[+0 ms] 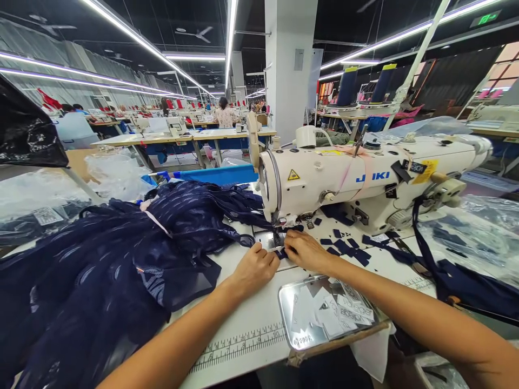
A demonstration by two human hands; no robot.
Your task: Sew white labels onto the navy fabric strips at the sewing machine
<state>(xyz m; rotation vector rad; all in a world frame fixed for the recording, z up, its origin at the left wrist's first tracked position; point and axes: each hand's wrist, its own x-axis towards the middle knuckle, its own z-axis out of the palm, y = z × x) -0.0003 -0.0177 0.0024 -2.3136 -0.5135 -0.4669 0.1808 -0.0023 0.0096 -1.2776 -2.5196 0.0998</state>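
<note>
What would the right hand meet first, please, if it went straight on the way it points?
Most likely the presser foot, just left of the right hand at the metal plate, though depth is hard to judge here.

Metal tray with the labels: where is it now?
Low in the head view, right of centre, the metal tray sits at the front edge of the table, below the right hand.
</note>
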